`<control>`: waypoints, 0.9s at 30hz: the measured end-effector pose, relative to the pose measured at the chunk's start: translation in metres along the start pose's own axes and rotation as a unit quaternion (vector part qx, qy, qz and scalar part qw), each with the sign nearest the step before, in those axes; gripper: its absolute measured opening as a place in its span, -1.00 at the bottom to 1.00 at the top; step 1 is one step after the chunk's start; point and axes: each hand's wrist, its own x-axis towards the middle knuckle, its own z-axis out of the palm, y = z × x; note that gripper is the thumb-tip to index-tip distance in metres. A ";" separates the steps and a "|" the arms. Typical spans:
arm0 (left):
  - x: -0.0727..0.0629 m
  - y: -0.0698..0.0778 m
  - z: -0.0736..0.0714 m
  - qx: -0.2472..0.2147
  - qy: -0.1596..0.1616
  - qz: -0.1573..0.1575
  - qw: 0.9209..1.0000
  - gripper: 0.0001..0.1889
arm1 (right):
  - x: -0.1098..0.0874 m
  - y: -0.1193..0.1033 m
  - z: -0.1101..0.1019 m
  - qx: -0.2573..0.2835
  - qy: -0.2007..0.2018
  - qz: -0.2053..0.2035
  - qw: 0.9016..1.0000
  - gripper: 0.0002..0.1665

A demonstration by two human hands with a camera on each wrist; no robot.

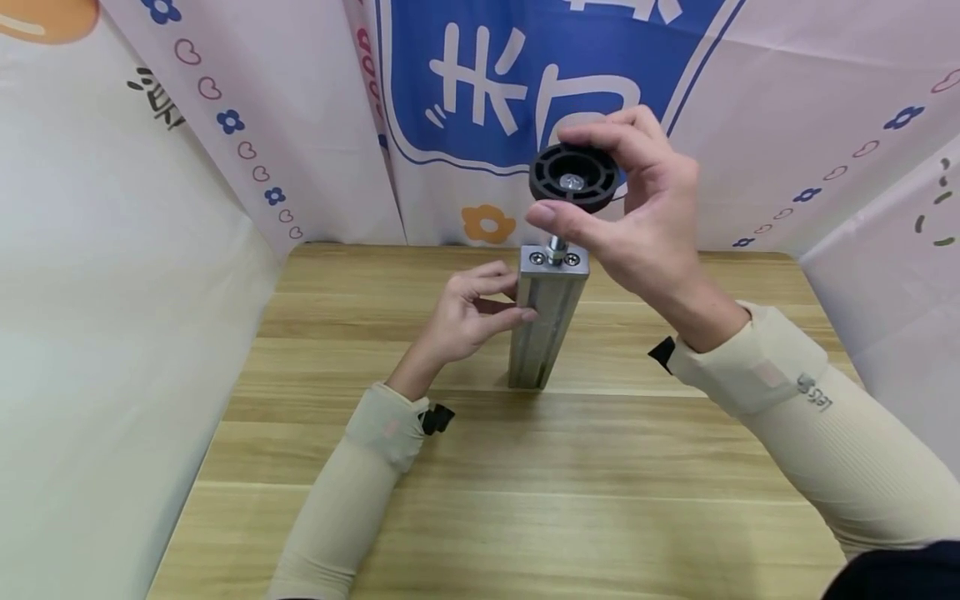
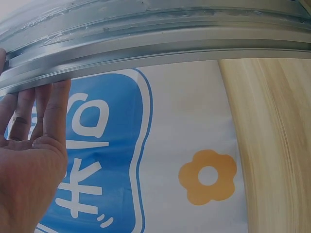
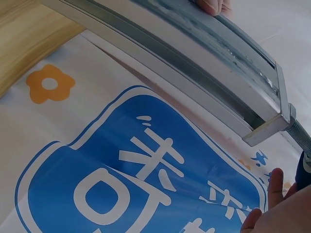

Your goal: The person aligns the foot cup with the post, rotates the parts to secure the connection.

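An upright aluminium profile (image 1: 543, 333) stands on the wooden table in the head view, capped by a screwed end plate (image 1: 536, 271). From that plate rises a threaded stud (image 1: 557, 247) bearing a round black levelling foot (image 1: 573, 177), slightly tilted. My right hand (image 1: 656, 208) pinches the foot's rim between thumb and fingers. Lower down, my left hand (image 1: 468, 317) grips the profile near its top, thumb on the near side. The left wrist view shows that hand's fingers (image 2: 56, 107) against the profile (image 2: 170, 41). In the right wrist view, the foot (image 3: 303, 172) is partly cut off.
The wooden table (image 1: 420, 517) extends around the profile. Behind it hangs a printed cloth (image 1: 330, 167) with a blue sign and an orange flower. White cloth walls (image 1: 112, 292) stand at both sides. A black wrist mount (image 1: 437, 418) sits at the left cuff.
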 end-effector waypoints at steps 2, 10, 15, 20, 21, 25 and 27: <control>0.000 0.000 0.000 0.002 0.000 -0.001 1.000 -0.59 | 0.000 0.000 0.000 -0.008 -0.002 0.009 1.000 -0.19; -0.001 0.000 0.000 0.004 -0.001 -0.002 1.000 -0.60 | 0.000 0.000 0.002 -0.041 0.000 0.062 0.997 -0.04; -0.001 0.001 0.000 0.003 -0.003 0.003 1.000 -0.60 | -0.001 0.000 0.004 0.044 -0.014 0.061 0.997 0.09; 0.000 0.000 -0.001 0.004 -0.001 0.004 1.000 -0.63 | -0.003 -0.002 0.002 0.179 -0.020 0.068 0.981 -0.23; 0.000 0.000 -0.001 0.004 -0.001 0.004 1.000 -0.63 | -0.003 -0.003 0.001 0.199 -0.023 0.068 0.977 -0.31; 0.000 -0.001 -0.001 0.002 -0.002 0.004 1.000 -0.64 | -0.001 -0.001 -0.004 0.276 -0.041 0.070 0.958 -0.31; 0.000 -0.001 -0.001 0.003 -0.003 0.005 1.000 -0.64 | -0.001 0.000 -0.006 0.296 -0.047 0.073 0.951 -0.30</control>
